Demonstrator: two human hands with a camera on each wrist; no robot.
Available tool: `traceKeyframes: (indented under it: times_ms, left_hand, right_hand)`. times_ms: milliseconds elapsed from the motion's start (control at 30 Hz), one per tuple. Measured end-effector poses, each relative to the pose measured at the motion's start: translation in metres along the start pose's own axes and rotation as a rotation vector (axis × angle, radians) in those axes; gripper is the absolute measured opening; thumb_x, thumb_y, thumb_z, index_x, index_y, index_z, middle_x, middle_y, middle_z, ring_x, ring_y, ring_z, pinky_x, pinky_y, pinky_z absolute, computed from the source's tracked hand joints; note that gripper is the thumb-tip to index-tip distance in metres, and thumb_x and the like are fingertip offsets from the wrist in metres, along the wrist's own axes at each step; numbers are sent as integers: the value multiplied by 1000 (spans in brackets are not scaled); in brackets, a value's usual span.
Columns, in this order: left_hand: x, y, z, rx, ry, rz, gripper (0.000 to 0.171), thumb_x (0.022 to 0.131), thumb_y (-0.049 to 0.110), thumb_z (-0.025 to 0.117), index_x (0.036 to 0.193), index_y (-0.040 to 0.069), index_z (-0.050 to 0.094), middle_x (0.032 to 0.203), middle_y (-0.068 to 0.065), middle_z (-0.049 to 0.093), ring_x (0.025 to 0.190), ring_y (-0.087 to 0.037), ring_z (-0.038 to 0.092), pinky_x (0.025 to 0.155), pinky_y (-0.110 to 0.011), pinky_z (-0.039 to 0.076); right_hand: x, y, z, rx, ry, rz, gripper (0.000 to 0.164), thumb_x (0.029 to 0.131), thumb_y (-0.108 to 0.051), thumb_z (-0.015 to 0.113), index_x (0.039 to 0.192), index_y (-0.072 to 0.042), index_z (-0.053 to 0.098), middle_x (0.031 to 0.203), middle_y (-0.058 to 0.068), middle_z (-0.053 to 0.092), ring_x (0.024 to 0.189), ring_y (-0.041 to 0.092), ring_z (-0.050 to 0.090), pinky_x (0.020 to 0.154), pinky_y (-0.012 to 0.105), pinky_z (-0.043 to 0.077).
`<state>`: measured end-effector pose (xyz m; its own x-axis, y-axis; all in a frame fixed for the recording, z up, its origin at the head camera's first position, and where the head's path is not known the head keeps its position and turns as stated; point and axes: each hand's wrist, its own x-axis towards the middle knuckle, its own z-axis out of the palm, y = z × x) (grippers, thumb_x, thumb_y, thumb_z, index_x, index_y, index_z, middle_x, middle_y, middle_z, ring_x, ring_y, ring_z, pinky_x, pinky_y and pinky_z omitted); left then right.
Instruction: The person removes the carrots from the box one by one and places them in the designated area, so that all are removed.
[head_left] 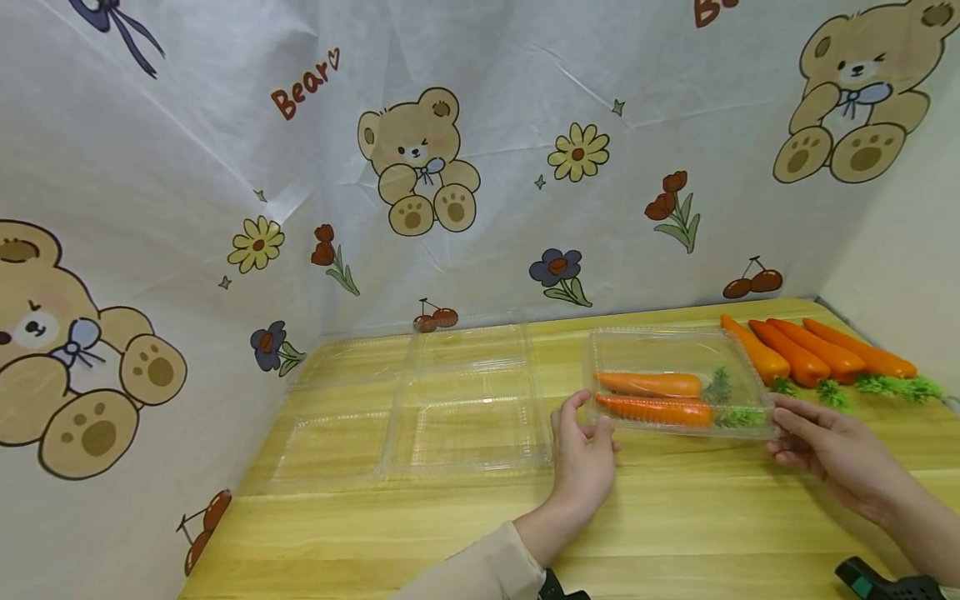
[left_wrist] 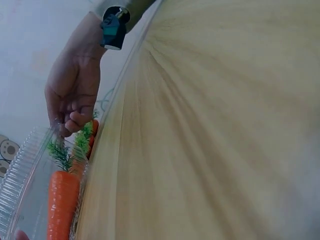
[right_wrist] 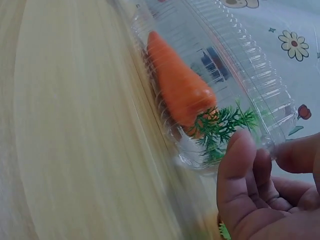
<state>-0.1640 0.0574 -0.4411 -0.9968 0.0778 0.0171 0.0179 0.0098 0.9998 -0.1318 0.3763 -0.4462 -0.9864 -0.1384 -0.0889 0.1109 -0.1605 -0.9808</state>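
A clear plastic box (head_left: 660,350) with its lid down lies between both hands at the right of the table. Inside it are two orange carrots (head_left: 652,385) with green leafy tops (head_left: 738,417). My left hand (head_left: 581,458) holds the box's near left corner between thumb and fingers; only a fingertip of it shows in the left wrist view. At the near right corner, my right hand (head_left: 832,450) pinches the rim with thumb and fingers. The right wrist view shows this pinch close up, beside a carrot (right_wrist: 180,85) seen through the plastic.
Several more carrots (head_left: 806,354) lie in a row at the back right, tops toward me. Clear, see-through plastic boxes (head_left: 468,425) stand open on the left half of the wooden table (head_left: 675,517). A bear-patterned cloth (head_left: 495,125) hangs behind.
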Motion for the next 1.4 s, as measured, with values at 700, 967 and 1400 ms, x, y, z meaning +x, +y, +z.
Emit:
traceKeyframes:
  times_ms: [700,967,1400]
  left_hand:
    - [2,-2,3,-62,19,29,39,100,3,59,137,17,58,150,9,48,81,-17,67,71,-37,63]
    - [2,0,3,-65,34,8,38,100,4,60,134,20,59,143,7,52,78,-14,66,62,-22,56]
    - [2,-2,4,-66,46,17,41,95,3,64,132,21,59,124,-1,60,79,-12,66,58,-18,50]
  right_hand:
    - [-13,-4,-5,-936,218,-252,27,98,-13,71,123,-6,67,122,-42,47,91,-14,63,67,22,61]
    - [-10,-1,-15,-1059,190,-450,25,89,0,76,113,-8,76,128,-49,43,92,-22,58,66,8,54]
    - [-5,-14,-19,-1174,213,-477,22,84,-6,82,95,-25,84,119,-50,45,102,-34,42,63,4,50]
